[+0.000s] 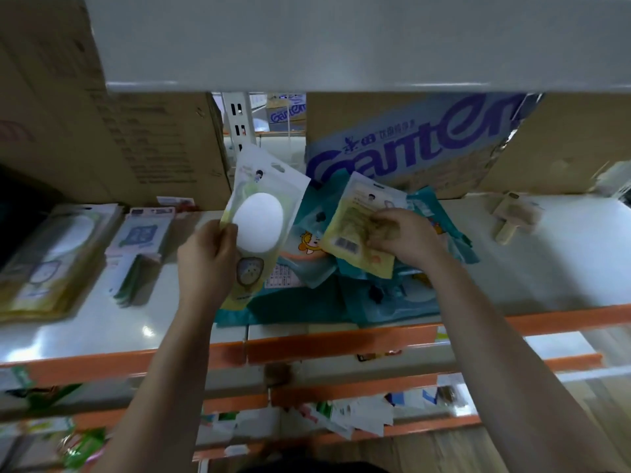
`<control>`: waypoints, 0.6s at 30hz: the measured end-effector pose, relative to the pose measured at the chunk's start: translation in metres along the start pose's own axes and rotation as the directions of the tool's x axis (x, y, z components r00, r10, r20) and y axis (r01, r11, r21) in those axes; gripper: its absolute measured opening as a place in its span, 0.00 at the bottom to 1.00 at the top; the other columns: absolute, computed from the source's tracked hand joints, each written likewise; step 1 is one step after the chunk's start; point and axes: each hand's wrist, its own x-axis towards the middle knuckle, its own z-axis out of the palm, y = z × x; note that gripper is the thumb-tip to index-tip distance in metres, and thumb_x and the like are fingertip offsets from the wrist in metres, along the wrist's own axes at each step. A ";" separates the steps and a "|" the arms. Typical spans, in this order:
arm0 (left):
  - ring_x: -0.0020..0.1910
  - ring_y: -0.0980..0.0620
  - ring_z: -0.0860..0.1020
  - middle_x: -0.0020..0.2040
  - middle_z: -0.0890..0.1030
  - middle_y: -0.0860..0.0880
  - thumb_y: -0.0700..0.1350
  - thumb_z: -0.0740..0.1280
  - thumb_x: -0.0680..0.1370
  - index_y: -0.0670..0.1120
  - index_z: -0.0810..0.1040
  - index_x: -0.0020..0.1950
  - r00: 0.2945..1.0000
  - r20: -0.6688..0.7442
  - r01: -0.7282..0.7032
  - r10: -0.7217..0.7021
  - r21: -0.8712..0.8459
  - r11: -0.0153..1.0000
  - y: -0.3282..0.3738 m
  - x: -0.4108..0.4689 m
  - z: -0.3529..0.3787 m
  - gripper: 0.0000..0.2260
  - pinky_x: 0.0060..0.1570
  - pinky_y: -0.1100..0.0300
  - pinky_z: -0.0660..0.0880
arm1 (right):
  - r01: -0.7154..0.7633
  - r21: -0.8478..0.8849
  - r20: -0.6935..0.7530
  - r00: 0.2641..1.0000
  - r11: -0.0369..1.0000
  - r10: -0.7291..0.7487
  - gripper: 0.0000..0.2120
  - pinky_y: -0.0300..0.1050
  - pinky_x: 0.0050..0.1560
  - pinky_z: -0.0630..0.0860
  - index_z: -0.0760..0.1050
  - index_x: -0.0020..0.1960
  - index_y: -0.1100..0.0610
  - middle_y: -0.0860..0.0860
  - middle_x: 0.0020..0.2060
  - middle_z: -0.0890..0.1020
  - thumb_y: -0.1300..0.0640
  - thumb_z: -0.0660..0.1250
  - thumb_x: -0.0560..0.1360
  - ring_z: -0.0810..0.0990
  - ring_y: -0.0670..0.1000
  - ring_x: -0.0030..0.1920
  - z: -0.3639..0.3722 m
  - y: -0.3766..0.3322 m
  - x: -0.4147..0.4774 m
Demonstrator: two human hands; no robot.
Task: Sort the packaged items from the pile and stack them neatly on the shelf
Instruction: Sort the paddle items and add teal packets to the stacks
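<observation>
On your shelf (546, 254), sorted stacks (51, 261) already lie at the left, yet a pile (307, 302) waits unsorted in the middle. Your left hand (205, 261) grips a white-pad packet (259, 220); your right hand (406, 237) pinches a yellow packet (348, 233) above the pile.

L hand (205, 257) grips pad packet (260, 218), R hand (406, 237) pinches yellow packet (348, 227), arms fwd

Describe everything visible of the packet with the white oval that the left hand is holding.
The packet is a flat, glossy pouch, pale yellow-green, with a hang hole at its white top, a large white oval in the middle and a round cartoon print below. It tilts right, over the teal pile; the left hand grips its left edge.
</observation>
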 end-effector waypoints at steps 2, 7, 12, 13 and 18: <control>0.35 0.51 0.73 0.37 0.77 0.47 0.46 0.62 0.82 0.43 0.77 0.45 0.999 0.007 0.054 -0.054 -0.044 0.998 -0.001 -0.003 0.002 0.10 0.35 0.57 0.69 | -0.012 -0.023 0.028 1.000 1.000 0.013 0.28 0.44 0.60 0.70 0.72 0.70 0.52 0.51 0.67 0.76 0.57 0.75 0.71 0.74 0.53 0.65 -0.006 0.003 -0.003; 0.33 0.52 0.71 0.34 0.74 0.48 0.45 0.64 0.81 0.48 0.70 0.37 0.993 0.015 0.115 -0.114 -0.082 0.990 -0.005 -0.007 0.005 0.13 0.31 0.58 0.64 | -0.045 -0.185 -0.181 0.983 0.982 0.011 0.17 0.49 0.46 0.75 0.77 0.58 0.55 0.55 0.53 0.81 0.45 0.59 0.80 0.79 0.57 0.53 0.002 -0.014 -0.004; 0.33 0.50 0.72 0.34 0.75 0.47 0.45 0.66 0.80 0.46 0.72 0.37 0.990 0.045 0.141 -0.137 -0.125 0.982 -0.010 -0.010 0.008 0.12 0.32 0.56 0.67 | -0.179 -0.442 -0.217 0.972 0.879 0.089 0.43 0.47 0.41 0.69 0.66 0.69 0.58 0.59 0.62 0.71 0.25 0.58 0.70 0.76 0.60 0.58 0.024 -0.041 0.000; 0.33 0.49 0.73 0.35 0.75 0.46 0.46 0.66 0.80 0.45 0.73 0.38 0.989 0.054 0.144 -0.138 -0.131 0.981 -0.012 -0.010 0.009 0.11 0.32 0.56 0.68 | -0.187 -0.456 -0.206 0.973 0.870 0.102 0.44 0.48 0.42 0.69 0.64 0.70 0.59 0.60 0.63 0.70 0.25 0.60 0.69 0.75 0.61 0.59 0.025 -0.044 0.002; 0.38 0.44 0.77 0.39 0.78 0.43 0.47 0.64 0.81 0.41 0.76 0.46 0.987 0.088 0.149 -0.137 -0.149 0.978 -0.014 -0.017 0.010 0.10 0.36 0.51 0.73 | -0.173 -0.478 -0.150 0.982 0.861 0.114 0.37 0.47 0.42 0.68 0.62 0.70 0.60 0.60 0.63 0.70 0.37 0.67 0.71 0.75 0.60 0.58 0.019 -0.050 0.007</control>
